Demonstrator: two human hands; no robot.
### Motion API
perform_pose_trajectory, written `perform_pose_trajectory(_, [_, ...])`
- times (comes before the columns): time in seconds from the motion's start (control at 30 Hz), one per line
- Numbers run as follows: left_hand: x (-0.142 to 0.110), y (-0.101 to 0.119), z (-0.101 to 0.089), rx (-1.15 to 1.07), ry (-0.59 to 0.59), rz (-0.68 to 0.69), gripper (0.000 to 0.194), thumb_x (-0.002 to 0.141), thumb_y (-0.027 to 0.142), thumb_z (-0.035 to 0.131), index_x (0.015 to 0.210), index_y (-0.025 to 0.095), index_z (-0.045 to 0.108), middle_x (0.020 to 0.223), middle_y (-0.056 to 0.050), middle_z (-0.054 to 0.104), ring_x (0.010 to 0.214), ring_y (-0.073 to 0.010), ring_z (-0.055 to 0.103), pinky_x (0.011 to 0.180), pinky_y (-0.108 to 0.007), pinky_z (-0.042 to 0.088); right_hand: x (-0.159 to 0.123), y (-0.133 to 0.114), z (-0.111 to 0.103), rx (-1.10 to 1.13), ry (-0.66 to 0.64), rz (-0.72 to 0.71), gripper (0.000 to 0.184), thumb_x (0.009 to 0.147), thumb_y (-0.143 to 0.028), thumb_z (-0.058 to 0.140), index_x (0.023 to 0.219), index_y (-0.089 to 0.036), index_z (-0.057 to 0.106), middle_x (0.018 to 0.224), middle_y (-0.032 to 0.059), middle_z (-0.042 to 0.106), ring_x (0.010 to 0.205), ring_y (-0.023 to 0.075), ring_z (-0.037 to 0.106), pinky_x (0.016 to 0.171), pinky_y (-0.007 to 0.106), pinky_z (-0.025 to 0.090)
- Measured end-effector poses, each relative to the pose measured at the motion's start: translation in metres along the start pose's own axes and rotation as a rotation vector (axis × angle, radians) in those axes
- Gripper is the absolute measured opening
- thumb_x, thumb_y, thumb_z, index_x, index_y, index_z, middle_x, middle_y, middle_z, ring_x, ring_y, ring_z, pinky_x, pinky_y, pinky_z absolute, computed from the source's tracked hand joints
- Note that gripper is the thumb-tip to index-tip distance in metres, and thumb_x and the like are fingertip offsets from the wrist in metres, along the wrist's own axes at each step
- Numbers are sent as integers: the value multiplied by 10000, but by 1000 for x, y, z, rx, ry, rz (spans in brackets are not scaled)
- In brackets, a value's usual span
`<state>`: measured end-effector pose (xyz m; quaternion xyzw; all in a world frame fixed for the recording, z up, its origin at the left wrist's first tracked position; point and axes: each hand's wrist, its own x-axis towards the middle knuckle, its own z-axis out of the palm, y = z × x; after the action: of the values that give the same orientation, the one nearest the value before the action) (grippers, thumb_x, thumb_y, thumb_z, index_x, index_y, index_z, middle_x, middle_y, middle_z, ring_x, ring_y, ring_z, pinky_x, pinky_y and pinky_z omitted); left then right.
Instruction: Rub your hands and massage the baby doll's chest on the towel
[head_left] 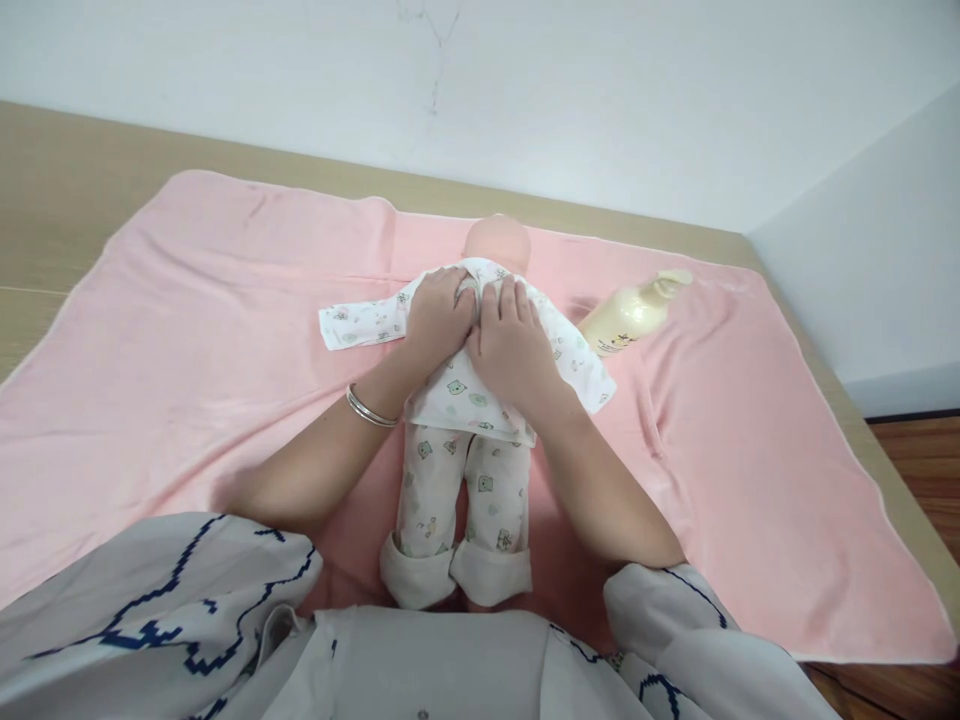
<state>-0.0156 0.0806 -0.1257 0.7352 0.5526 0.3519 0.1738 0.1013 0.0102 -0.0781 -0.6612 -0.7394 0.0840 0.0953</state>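
A baby doll (pixel 498 240) lies on a pink blanket, its bare round head toward the wall. It wears a white printed shirt (pixel 469 400) and matching trousers (pixel 491 490) with rolled cuffs. Both my hands rest side by side on the upper part of the shirt. My left hand (pixel 441 312) is slightly cupped over the cloth, thumb apart from the fingers. My right hand (pixel 514 340) lies flat with its fingers stretched forward. A little shirt fabric shows between them. The doll's face is out of sight.
The pink blanket (pixel 225 300) has folds and covers much of a wooden table (pixel 45 180). To the right of the doll, a pale yellow pump bottle (pixel 626 318) lies on its side by the shirt sleeve. A white wall (pixel 600 100) stands behind the table.
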Motion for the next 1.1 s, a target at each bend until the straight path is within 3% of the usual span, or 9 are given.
perform_pose_trajectory(0.13, [0, 1, -2, 44, -17, 15, 352, 987, 213, 362, 1076, 189, 701, 1163, -151, 770, 1147, -293, 676, 1117, -461, 512, 10, 7, 4, 61, -30, -34, 704, 1012, -230, 364, 1688, -45, 291, 1820, 170, 178, 1710, 348, 106, 1394, 575, 114])
perform_pose_trajectory(0.37, [-17, 27, -7, 74, -89, 16, 468, 981, 191, 411, 1364, 61, 647, 1503, -205, 652, 1467, -325, 545, 1310, -514, 371, 37, 43, 2, 149, -2, 68, 667, 1084, -390, 331, 1671, -73, 334, 1814, 181, 193, 1701, 360, 156, 1379, 559, 157])
perform_pose_trajectory(0.5, [-17, 34, -15, 37, -167, 23, 473, 953, 123, 406, 1348, 72, 660, 1506, -181, 655, 1490, -288, 535, 1341, -467, 339, 25, 33, -1, 51, 5, 83, 672, 1093, -383, 313, 1657, -16, 326, 1762, 248, 310, 1671, 374, 257, 1357, 567, 215])
perform_pose_trajectory(0.67, [-1, 14, -19, 15, -195, -6, 377, 1015, 241, 369, 1164, 155, 705, 1314, -164, 739, 1301, -302, 642, 1228, -496, 465, -2, -1, -10, -70, 19, 87, 658, 1071, -331, 353, 1607, 50, 377, 1628, 323, 492, 1564, 425, 437, 1293, 572, 334])
perform_pose_trajectory(0.83, [-14, 27, -16, 179, -220, -27, 493, 1043, 292, 341, 1389, 62, 606, 1531, -261, 599, 1515, -370, 488, 1303, -559, 332, 5, 10, -19, 18, -10, 112, 509, 1051, -267, 292, 1387, -53, 610, 1399, 270, 688, 1356, 410, 618, 1136, 578, 494])
perform_pose_trajectory(0.9, [-24, 39, -18, 248, -277, -2, 566, 1041, 288, 350, 1489, -13, 518, 1629, -296, 498, 1575, -404, 413, 1304, -582, 320, 17, 29, -17, 86, -38, 96, 539, 1061, -306, 282, 1439, -55, 574, 1532, 254, 606, 1455, 406, 544, 1205, 589, 441])
perform_pose_trajectory(0.97, [-29, 46, -22, 296, -322, 43, 588, 1029, 254, 365, 1515, -57, 480, 1656, -314, 454, 1587, -419, 395, 1303, -581, 325, 26, 43, -12, 113, -81, 60, 624, 1076, -360, 277, 1581, -26, 428, 1713, 244, 406, 1598, 398, 377, 1305, 602, 314])
perform_pose_trajectory(1.03, [-27, 45, -27, 289, -342, 91, 513, 1009, 210, 384, 1422, -28, 574, 1574, -300, 550, 1528, -403, 474, 1288, -552, 360, 27, 45, -9, 91, -96, 53, 678, 1085, -371, 258, 1648, 4, 307, 1769, 243, 293, 1655, 390, 269, 1344, 614, 221])
perform_pose_trajectory(1.1, [-18, 37, -31, 227, -343, 97, 381, 996, 201, 405, 1217, 62, 683, 1369, -249, 687, 1360, -365, 614, 1208, -513, 458, 19, 34, -10, 29, -84, 73, 689, 1082, -344, 264, 1654, 39, 272, 1756, 271, 305, 1652, 408, 267, 1343, 617, 210])
